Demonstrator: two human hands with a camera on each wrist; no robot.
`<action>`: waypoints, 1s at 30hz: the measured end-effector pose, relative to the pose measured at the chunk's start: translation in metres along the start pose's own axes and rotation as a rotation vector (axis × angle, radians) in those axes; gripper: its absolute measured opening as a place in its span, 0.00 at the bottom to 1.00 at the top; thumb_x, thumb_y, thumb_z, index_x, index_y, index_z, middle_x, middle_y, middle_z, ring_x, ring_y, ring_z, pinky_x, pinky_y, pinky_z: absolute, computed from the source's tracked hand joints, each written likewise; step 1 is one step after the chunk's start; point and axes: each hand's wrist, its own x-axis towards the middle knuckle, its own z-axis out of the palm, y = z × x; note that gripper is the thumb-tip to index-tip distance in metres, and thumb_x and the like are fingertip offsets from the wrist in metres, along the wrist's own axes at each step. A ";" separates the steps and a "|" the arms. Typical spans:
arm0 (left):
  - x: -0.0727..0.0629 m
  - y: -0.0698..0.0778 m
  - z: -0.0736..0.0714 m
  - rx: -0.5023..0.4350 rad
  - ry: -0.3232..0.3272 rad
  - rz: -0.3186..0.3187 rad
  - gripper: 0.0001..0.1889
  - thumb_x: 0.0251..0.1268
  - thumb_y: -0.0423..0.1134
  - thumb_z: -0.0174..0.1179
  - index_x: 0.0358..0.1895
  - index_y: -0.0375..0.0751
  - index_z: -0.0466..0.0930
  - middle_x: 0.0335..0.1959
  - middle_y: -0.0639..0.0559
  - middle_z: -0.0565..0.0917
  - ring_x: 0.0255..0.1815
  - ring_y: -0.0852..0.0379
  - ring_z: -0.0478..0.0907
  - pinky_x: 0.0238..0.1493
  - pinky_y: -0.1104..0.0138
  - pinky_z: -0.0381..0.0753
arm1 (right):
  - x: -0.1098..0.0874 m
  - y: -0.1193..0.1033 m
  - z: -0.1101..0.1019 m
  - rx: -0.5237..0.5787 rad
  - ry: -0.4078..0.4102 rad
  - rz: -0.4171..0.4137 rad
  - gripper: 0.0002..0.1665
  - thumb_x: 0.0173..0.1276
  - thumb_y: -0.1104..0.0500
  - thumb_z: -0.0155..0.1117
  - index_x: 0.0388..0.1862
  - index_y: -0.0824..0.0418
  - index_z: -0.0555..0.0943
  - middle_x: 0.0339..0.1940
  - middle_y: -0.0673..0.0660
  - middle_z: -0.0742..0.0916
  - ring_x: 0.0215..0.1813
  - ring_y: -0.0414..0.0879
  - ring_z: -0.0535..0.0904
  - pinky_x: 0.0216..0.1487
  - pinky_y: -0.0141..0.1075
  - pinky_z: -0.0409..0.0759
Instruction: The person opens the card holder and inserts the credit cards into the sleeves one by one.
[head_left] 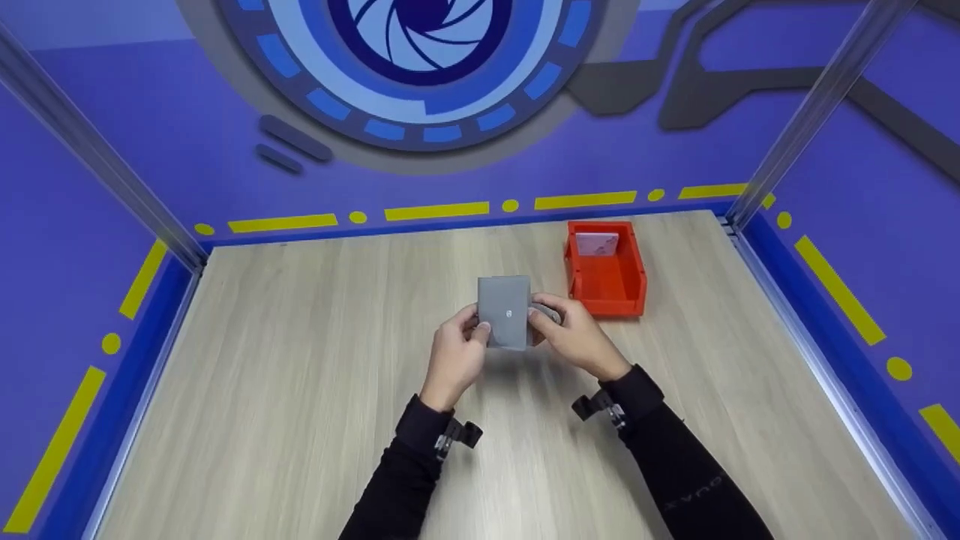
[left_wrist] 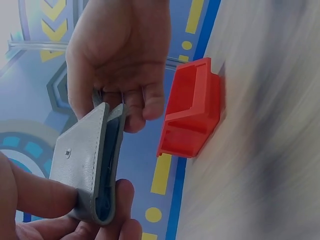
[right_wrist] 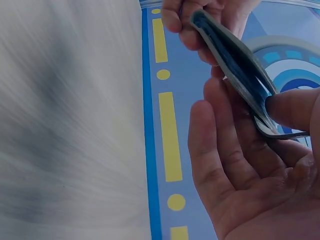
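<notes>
A grey folding wallet (head_left: 504, 309) with a small metal emblem is held up above the table, between both hands. My left hand (head_left: 455, 360) grips its left side, thumb on the front face and fingers behind. At the opposite side, my right hand (head_left: 583, 341) pinches the wallet's strap end between thumb and fingers. The left wrist view shows the folded wallet (left_wrist: 77, 157) edge-on, its two halves slightly apart. In the right wrist view the wallet (right_wrist: 235, 62) gapes a little along its dark inner side, with the right thumb (right_wrist: 292, 110) at its edge.
To the right of the hands, a red open-front bin (head_left: 609, 289) stands on the wooden table (head_left: 315, 390). A pale pink patterned card (head_left: 598, 244) leans inside at the bin's back. Purple-blue panels (head_left: 450, 180) enclose the table at the back and sides.
</notes>
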 end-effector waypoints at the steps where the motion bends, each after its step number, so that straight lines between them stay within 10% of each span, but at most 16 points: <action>1: 0.000 0.001 0.000 0.011 0.003 0.006 0.22 0.83 0.33 0.56 0.75 0.34 0.79 0.60 0.37 0.90 0.56 0.47 0.89 0.58 0.54 0.88 | 0.000 -0.001 -0.001 -0.002 -0.009 0.000 0.17 0.86 0.59 0.60 0.65 0.62 0.85 0.50 0.63 0.92 0.40 0.48 0.89 0.49 0.50 0.92; 6: 0.000 0.004 -0.002 0.132 0.031 0.058 0.22 0.81 0.37 0.59 0.72 0.38 0.82 0.51 0.45 0.92 0.45 0.54 0.88 0.48 0.58 0.86 | 0.001 -0.005 0.000 0.000 0.011 0.011 0.15 0.84 0.60 0.62 0.63 0.63 0.86 0.53 0.63 0.92 0.42 0.49 0.88 0.47 0.45 0.92; 14: -0.006 0.005 0.002 0.386 0.133 0.152 0.23 0.77 0.46 0.67 0.69 0.42 0.84 0.59 0.47 0.90 0.53 0.49 0.87 0.53 0.54 0.84 | -0.001 -0.005 0.005 -0.116 0.137 0.013 0.09 0.80 0.60 0.67 0.52 0.62 0.90 0.53 0.61 0.92 0.51 0.51 0.87 0.47 0.38 0.90; 30: -0.015 0.003 0.002 0.400 0.151 0.198 0.12 0.79 0.52 0.66 0.48 0.49 0.90 0.44 0.50 0.91 0.48 0.46 0.88 0.51 0.54 0.83 | -0.002 -0.009 0.005 -0.336 0.166 -0.056 0.08 0.80 0.57 0.70 0.46 0.59 0.92 0.41 0.56 0.92 0.40 0.47 0.82 0.47 0.37 0.82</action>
